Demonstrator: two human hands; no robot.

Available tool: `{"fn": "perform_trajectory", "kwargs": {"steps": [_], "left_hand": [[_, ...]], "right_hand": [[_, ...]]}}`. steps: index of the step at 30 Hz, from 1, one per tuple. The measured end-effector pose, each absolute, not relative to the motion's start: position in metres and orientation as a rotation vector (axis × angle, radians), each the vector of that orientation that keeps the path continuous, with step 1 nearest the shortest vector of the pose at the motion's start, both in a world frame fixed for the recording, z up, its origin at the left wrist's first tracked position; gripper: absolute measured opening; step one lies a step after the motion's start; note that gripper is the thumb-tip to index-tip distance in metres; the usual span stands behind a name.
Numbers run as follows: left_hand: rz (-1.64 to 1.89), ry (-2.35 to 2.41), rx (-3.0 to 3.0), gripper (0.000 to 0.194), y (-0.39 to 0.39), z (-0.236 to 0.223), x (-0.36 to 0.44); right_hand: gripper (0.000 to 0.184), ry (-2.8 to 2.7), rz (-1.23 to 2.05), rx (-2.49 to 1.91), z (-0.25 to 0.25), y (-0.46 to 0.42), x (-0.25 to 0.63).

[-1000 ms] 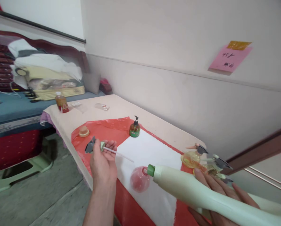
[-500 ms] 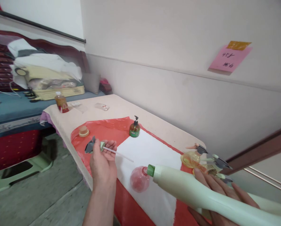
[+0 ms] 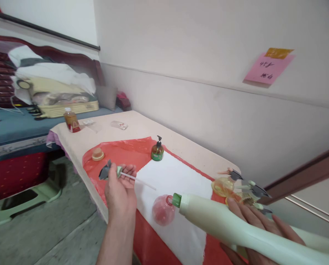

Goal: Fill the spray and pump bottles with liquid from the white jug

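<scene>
My left hand (image 3: 121, 186) is closed on a spray bottle's trigger head (image 3: 106, 171), palm up, its thin dip tube (image 3: 139, 180) pointing right over the cloth. With my right hand (image 3: 259, 228) I grip a large pale green bottle (image 3: 222, 217), tilted nearly level. Its green spout (image 3: 177, 200) is right at the mouth of a round, see-through pink bottle (image 3: 163, 211). That pink bottle stands on a white cloth (image 3: 181, 176) laid over red plastic sheeting (image 3: 120, 151). Whether liquid is flowing from the spout I cannot tell.
A green pump bottle (image 3: 157, 150) stands at the cloth's far corner. Several spray bottles, one with yellow glass (image 3: 222, 186), crowd the right side. A round tan lid (image 3: 98, 154) lies on the left sheeting. Farther back stands a brown bottle (image 3: 72, 120); a pink note (image 3: 269, 70) hangs on the wall.
</scene>
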State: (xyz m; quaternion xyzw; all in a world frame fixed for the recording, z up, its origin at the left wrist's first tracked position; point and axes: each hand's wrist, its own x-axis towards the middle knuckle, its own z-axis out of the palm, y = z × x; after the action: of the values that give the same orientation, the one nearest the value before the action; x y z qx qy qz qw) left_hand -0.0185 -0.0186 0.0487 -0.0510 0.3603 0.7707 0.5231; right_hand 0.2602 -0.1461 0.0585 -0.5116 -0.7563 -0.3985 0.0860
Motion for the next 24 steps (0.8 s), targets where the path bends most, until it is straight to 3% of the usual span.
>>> {"fn": "perform_trajectory", "kwargs": {"steps": [24], "left_hand": [[1.845, 0.860, -0.127, 0.026, -0.0194, 0.0497, -0.0183]], "right_hand": [[0.070, -2.276, -1.259, -1.540, 0.0582, -0.1491, 0.2635]]}}
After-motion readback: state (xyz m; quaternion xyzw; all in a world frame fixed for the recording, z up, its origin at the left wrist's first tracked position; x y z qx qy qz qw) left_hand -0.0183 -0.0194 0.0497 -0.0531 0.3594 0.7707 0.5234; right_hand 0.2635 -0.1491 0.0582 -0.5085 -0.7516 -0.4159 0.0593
